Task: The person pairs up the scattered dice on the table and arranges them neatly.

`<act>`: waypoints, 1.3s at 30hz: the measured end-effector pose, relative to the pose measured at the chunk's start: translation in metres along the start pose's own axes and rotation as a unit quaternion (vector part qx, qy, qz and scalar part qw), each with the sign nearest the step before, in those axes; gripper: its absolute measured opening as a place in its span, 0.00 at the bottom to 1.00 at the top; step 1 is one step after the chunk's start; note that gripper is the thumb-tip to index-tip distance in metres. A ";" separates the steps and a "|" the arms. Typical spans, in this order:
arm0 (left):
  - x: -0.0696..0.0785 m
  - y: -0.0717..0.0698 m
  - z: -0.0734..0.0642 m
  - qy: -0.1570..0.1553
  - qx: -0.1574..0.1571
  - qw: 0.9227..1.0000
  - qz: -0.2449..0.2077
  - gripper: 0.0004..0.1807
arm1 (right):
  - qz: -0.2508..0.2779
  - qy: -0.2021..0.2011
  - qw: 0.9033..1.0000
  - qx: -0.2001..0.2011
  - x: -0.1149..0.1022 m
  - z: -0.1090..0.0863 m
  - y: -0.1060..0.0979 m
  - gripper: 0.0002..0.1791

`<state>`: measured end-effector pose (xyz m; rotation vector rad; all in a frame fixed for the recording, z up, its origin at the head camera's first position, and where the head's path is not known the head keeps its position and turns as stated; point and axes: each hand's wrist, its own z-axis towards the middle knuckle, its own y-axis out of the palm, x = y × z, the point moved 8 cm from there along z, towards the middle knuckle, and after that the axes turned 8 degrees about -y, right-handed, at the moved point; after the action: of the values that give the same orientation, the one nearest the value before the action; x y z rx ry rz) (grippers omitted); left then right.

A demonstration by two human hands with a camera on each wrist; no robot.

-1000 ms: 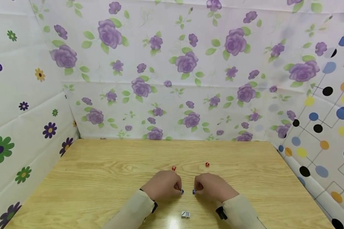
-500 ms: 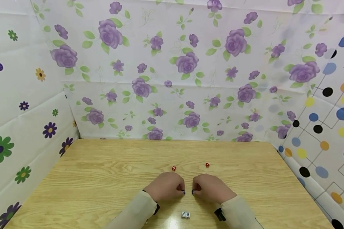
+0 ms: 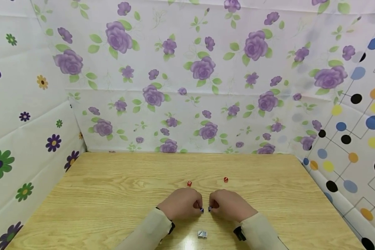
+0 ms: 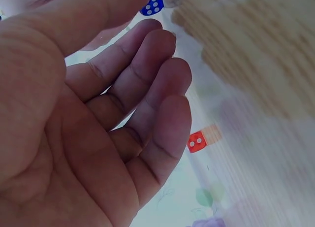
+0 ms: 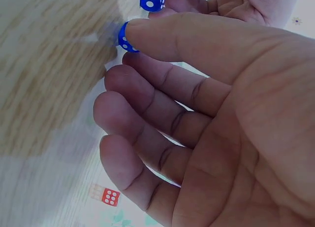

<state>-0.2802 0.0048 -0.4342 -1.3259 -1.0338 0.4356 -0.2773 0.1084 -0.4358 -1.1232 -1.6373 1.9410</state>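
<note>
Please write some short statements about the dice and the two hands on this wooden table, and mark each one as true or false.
1. Each hand pinches one small blue die with white pips: left hand, right hand. True.
2. Two small red dice lie beyond the hands on the light wooden table. True.
3. The white dice lie beyond the red ones. False: they lie nearer the person, between the sleeves.
4. The hands are at opposite table edges. False: their grips nearly meet at the middle.

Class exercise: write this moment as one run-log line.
left hand: pinches blue die | right hand: pinches second blue die | two red dice beyond | white dice pair nearer | wooden table
</note>
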 end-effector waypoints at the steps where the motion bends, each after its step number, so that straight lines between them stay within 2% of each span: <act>1: 0.001 -0.001 0.000 0.002 0.000 1.000 0.000 0.02 | -0.001 0.001 1.000 0.000 0.000 0.000 0.000 0.06; 13: 0.004 0.000 0.000 0.004 0.008 1.000 0.026 0.06 | -0.012 -0.001 1.000 -0.002 0.002 0.001 0.001 0.07; 22: 0.003 0.004 0.000 0.006 0.004 1.000 0.011 0.06 | -0.004 -0.010 1.000 -0.006 -0.006 0.001 0.005 0.07; 30: -0.002 0.007 0.000 -0.012 0.000 1.000 0.014 0.03 | -0.008 -0.005 1.000 -0.002 -0.008 0.000 0.001 0.06; 39: 0.001 0.004 -0.002 0.011 0.013 1.000 0.020 0.05 | -0.021 -0.017 1.000 0.002 -0.011 0.002 0.003 0.05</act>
<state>-0.2767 0.0060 -0.4375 -1.3271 -0.9810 0.4626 -0.2714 0.0985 -0.4352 -1.0502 -1.6597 1.9468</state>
